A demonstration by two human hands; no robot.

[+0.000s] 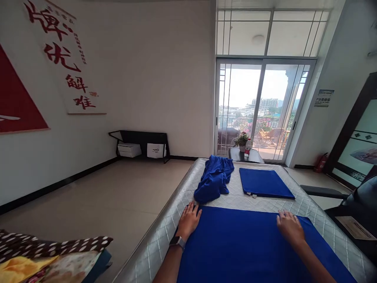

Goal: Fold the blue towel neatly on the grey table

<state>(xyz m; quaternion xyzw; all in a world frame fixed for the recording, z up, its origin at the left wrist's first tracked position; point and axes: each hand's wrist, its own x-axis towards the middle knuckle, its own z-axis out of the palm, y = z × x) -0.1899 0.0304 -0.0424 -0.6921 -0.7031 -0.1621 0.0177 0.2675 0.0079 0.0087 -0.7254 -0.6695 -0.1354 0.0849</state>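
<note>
A large blue cloth [235,243] lies spread flat over the near part of a mattress [160,236]. My left hand [189,220] rests flat on its far left corner, fingers stretched out, a watch on the wrist. Toward the far right part of the same cloth, my right hand [290,227] lies palm down with its fingers extended. Beyond my hands sits a crumpled blue cloth [215,179] on the left. To its right is a neatly folded blue cloth [265,182] with small white tags at its near edge.
At the mattress's far end stands a small dark table [256,156] with a potted plant [242,140] and a bottle [247,147]. A black chair [338,214] flanks the right side. Patterned fabrics [59,259] are piled at lower left. A low black rack [144,137] stands against the wall.
</note>
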